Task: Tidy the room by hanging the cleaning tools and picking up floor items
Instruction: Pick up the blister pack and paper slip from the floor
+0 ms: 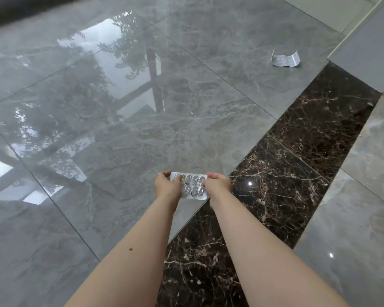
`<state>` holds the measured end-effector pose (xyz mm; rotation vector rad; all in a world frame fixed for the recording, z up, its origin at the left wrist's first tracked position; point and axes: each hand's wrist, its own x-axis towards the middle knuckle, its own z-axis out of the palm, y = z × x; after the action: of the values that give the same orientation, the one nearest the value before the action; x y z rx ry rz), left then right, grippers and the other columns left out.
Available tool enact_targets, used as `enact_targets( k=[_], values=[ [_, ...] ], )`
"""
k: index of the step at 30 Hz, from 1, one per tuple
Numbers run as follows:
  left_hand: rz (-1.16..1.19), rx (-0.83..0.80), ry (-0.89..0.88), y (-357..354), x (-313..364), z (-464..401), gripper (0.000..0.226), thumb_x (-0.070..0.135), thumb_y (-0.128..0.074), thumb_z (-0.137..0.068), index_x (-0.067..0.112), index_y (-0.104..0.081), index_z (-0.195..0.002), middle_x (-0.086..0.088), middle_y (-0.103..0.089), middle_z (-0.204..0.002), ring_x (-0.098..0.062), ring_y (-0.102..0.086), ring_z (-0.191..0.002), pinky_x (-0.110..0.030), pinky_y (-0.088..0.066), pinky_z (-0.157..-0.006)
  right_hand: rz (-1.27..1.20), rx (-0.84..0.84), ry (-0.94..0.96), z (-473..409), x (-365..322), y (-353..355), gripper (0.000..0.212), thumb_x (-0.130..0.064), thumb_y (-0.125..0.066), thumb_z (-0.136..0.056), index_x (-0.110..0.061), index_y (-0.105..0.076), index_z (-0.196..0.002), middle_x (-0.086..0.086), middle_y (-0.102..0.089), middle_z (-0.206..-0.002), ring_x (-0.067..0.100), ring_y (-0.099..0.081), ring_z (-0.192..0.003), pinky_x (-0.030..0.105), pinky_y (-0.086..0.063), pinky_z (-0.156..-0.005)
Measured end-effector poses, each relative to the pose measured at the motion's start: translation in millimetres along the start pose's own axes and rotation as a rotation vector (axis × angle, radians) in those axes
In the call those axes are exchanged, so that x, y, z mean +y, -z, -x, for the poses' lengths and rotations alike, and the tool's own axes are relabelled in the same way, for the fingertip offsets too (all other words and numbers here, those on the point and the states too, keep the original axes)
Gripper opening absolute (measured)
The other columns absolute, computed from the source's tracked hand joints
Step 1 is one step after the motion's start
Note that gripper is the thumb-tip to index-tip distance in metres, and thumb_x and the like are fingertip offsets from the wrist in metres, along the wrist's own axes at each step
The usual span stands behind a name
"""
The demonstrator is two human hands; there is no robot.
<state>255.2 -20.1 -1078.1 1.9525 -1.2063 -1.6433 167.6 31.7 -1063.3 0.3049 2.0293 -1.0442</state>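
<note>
The floor point(120, 120) takes almost the whole view. It is made of large grey polished tiles, and they shine so much that a window and tree branches are mirrored in them. A band of dark brown marble point(297, 156) with pale veins runs diagonally from the bottom middle up to the right. On its right side there are more grey tiles. In the upper right corner stands a grey panel with a light edge point(368, 49); what it belongs to is not clear.

Two bare forearms come in from the bottom edge and reach forward. The left hand point(167, 185) and the right hand point(217, 184) hold together one blister pack point(192, 186), low in the middle of the view, just over the line where the grey tile meets the dark band. The pack is silver and has two rows of pockets; most of them look crushed and empty. The fingers of the left hand are curled round the left end of the pack, and the fingers of the right hand pinch its right end.

A second blister pack point(285, 59) lies on the grey floor far away, near the grey panel. It is bent, with its ends curling up, and its printed foil side faces the camera. A tiny scrap point(192, 114) lies on the tile between the two packs.
</note>
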Motion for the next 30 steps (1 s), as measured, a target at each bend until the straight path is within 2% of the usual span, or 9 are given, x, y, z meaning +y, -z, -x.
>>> enact_targets(
  k=[2, 6, 9, 11, 14, 18, 26, 30],
  values=[
    [-0.002, -0.004, 0.018, 11.5, 15.0, 23.4, 0.028, 0.010, -0.058, -0.090, 0.003, -0.055, -0.118, -0.016, -0.059, -0.120, -0.022, -0.057, -0.092, -0.032, -0.048, -0.079, 0.039, -0.021, -0.012, 26.9, -13.7, 14.3, 0.032, 0.009, -0.062, -0.080, -0.010, -0.066, -0.106, 0.006, -0.062, -0.092, 0.013, -0.058, -0.070, 0.019, -0.046, -0.056],
    [0.045, 0.034, 0.057, 40.7, 51.4, 78.6, 0.027, 0.010, -0.060, -0.089, 0.006, -0.056, -0.116, -0.014, -0.059, -0.118, -0.021, -0.057, -0.090, -0.031, -0.048, -0.076, 0.081, -0.084, -0.048, 85.2, -40.3, 41.0, 0.031, 0.007, -0.065, -0.080, -0.011, -0.065, -0.105, 0.008, -0.065, -0.101, 0.020, -0.061, -0.086, 0.028, -0.053, -0.077],
    [0.070, 0.047, 0.084, 56.5, 75.3, 117.8, 0.029, 0.010, -0.061, -0.090, 0.006, -0.055, -0.118, -0.010, -0.058, -0.112, -0.012, -0.056, -0.073, -0.022, -0.046, -0.061, 0.104, -0.106, -0.043, 125.8, -59.8, 61.4, 0.032, 0.006, -0.064, -0.080, -0.010, -0.066, -0.107, 0.009, -0.066, -0.108, 0.018, -0.059, -0.087, 0.025, -0.050, -0.075],
    [0.066, 0.055, 0.089, 62.2, 94.9, 143.8, 0.030, 0.011, -0.061, -0.090, 0.006, -0.054, -0.119, -0.006, -0.057, -0.107, -0.006, -0.052, -0.069, -0.018, -0.040, -0.054, 0.117, -0.099, -0.037, 150.6, -77.3, 78.5, 0.032, 0.006, -0.062, -0.082, -0.009, -0.065, -0.110, 0.009, -0.066, -0.112, 0.018, -0.059, -0.088, 0.025, -0.050, -0.075],
    [0.054, 0.044, 0.084, 65.0, 131.1, 187.8, 0.032, 0.013, -0.062, -0.090, 0.005, -0.054, -0.120, -0.005, -0.057, -0.105, -0.011, -0.053, -0.075, -0.020, -0.041, -0.059, 0.122, -0.076, -0.021, 186.4, -107.9, 111.5, 0.033, 0.007, -0.060, -0.084, -0.008, -0.065, -0.112, 0.008, -0.065, -0.114, 0.016, -0.056, -0.086, 0.018, -0.048, -0.062],
    [0.063, 0.011, 0.076, 56.8, 175.4, 233.8, 0.034, 0.014, -0.062, -0.090, 0.005, -0.054, -0.121, -0.005, -0.056, -0.105, -0.016, -0.053, -0.089, -0.026, -0.041, -0.077, 0.102, -0.040, 0.010, 218.4, -146.3, 152.9, 0.030, 0.005, -0.061, -0.084, -0.009, -0.065, -0.110, 0.008, -0.065, -0.112, 0.013, -0.055, -0.081, 0.019, -0.044, -0.062],
    [0.055, -0.073, 0.053, 17.5, 238.9, 299.8, 0.031, 0.015, -0.060, -0.091, 0.007, -0.053, -0.121, -0.005, -0.056, -0.106, -0.018, -0.053, -0.090, -0.027, -0.040, -0.078, 0.057, 0.023, 0.057, 249.4, -200.5, 231.2, 0.030, 0.005, -0.058, -0.084, -0.011, -0.067, -0.107, 0.008, -0.067, -0.110, 0.016, -0.059, -0.082, 0.020, -0.046, -0.058],
    [0.051, -0.101, 0.002, -4.9, 264.1, 318.2, 0.031, 0.014, -0.061, -0.090, 0.007, -0.055, -0.120, -0.007, -0.058, -0.108, -0.019, -0.054, -0.090, -0.026, -0.043, -0.076, 0.022, 0.058, 0.077, 251.8, -222.5, 259.3, 0.029, 0.007, -0.056, -0.084, -0.013, -0.066, -0.102, 0.008, -0.066, -0.106, 0.013, -0.058, -0.076, 0.016, -0.039, -0.048]
  ],
)
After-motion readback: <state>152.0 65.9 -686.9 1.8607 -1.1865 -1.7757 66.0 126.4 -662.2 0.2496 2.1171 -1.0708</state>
